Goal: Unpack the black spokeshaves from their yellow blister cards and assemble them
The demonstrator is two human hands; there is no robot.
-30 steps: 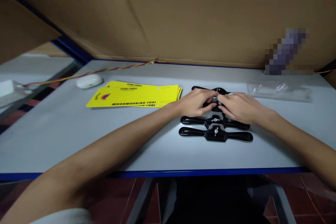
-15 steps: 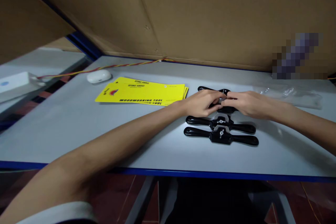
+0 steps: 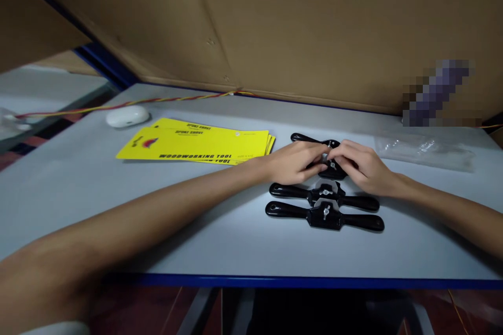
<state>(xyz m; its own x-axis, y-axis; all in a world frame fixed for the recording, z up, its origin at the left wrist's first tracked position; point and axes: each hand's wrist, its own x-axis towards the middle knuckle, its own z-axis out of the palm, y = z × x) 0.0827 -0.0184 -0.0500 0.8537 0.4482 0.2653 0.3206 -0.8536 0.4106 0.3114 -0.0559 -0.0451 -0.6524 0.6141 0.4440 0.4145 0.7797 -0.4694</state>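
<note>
Black spokeshaves with silver wing screws lie in a column on the grey table. My left hand (image 3: 294,162) is closed, its thumb and fingers pinching around the middle of a far spokeshave (image 3: 332,170). Closed as well, my right hand (image 3: 363,166) has its fingertips on the same tool from the right, meeting the left fingertips near its blade. The hands cover much of this spokeshave. Behind them shows the handle of the farthest spokeshave (image 3: 302,137). Nearer to me lie a second spokeshave (image 3: 288,190) and the nearest spokeshave (image 3: 326,215), both untouched.
Left of my hands lies a stack of yellow spokeshave cards (image 3: 196,145). A white rounded case (image 3: 128,115) sits behind them, near a red and yellow cable (image 3: 165,99). Clear plastic bags (image 3: 424,151) lie at the right. A cardboard wall (image 3: 298,31) stands along the back.
The view has shifted slightly, so the table items sit farther left and lower. My right hand has curled, its fingers now bent over the far spokeshave; the left stays at the tool.
</note>
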